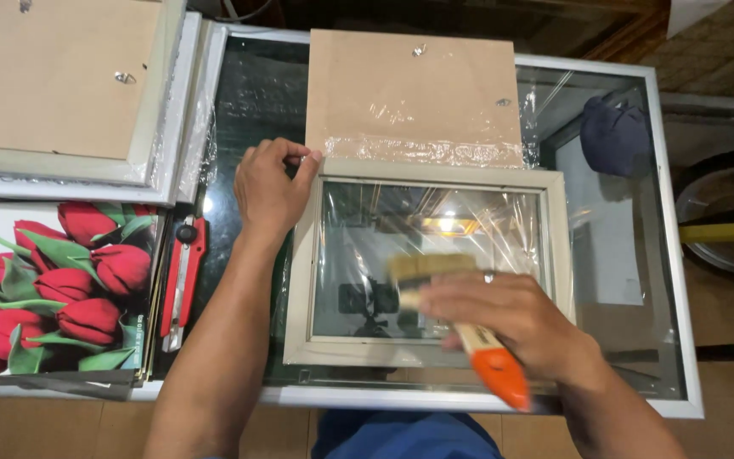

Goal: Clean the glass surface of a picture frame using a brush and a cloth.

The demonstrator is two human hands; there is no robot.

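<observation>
Picture frame [431, 272], centre: left hand [269, 189] pinches its upper-left corner; right hand [503, 319] grips a paintbrush [460, 319]. Hard brushing could slide the frame or scratch the glass.

One cream picture frame [431, 268], one brush [460, 319], one red utility knife [183, 280], one tulip print [53, 289], two hands

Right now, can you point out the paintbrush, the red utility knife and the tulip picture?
paintbrush [431, 270], head view, on the pale bristles.
red utility knife [183, 276], head view, middle of its red body.
tulip picture [61, 280], head view, on a red bloom.
</observation>
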